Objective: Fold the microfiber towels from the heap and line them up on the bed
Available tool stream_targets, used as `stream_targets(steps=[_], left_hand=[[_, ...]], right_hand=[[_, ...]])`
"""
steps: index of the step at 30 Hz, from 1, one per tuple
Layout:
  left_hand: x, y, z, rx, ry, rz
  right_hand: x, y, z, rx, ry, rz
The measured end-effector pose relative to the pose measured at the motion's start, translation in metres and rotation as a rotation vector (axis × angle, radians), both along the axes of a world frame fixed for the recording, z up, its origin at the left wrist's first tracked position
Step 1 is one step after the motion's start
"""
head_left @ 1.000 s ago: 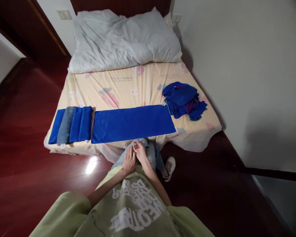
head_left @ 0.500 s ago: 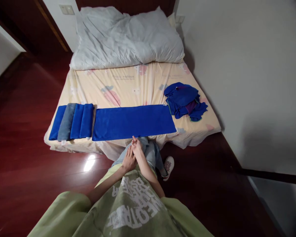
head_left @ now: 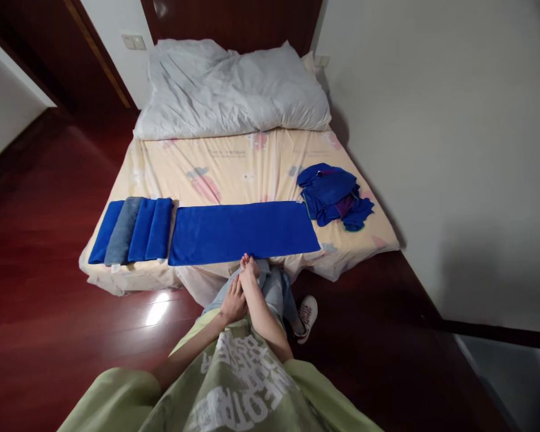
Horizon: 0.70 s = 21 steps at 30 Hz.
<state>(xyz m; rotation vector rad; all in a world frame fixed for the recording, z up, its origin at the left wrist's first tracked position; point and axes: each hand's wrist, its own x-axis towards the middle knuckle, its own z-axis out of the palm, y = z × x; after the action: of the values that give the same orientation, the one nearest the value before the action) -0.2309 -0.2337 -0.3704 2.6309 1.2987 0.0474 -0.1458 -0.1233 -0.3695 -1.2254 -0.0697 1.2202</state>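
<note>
A flat blue towel (head_left: 243, 231) lies spread on the bed (head_left: 157, 162), just left of the frame's centre. Its long axis runs left to right across the frame, with the right end a little higher than the left; the short ends face the left and right of the frame, and a small pale tag sits at the upper right corner.

The hands are below the towel's near long edge, at the lower middle of the frame. The right hand (head_left: 249, 267), fingers loosely bent, is nearest: its fingertips overlap that edge in view, though contact cannot be told. The left hand (head_left: 234, 301) is lower, its fingers straight and together beside the right wrist. Both look released.

Left of the towel, a row of folded cloths (head_left: 123, 231), three blue and one grey, points up the frame, leaning right. A crumpled blue pile (head_left: 326, 186) adjoins its right end.
</note>
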Motion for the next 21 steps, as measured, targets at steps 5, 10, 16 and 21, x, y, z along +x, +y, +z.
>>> stream_targets(steps=[5, 10, 16, 21], left_hand=[[-0.005, 0.012, 0.012, -0.081, -0.061, 0.031], [-0.017, 0.103, 0.051, -0.424, -0.113, -0.099], [-0.002, 0.276, 0.098, -0.294, -0.232, 0.107], [0.037, 0.369, 0.088, -0.280, -0.025, 0.211]], right_hand=[[0.004, 0.003, 0.001, -0.191, 0.210, -0.157], [0.017, -0.003, 0.005, -0.181, 0.318, -0.136], [0.023, -0.012, 0.007, -0.189, 0.369, -0.117], [0.024, -0.016, 0.001, -0.194, 0.377, -0.085]])
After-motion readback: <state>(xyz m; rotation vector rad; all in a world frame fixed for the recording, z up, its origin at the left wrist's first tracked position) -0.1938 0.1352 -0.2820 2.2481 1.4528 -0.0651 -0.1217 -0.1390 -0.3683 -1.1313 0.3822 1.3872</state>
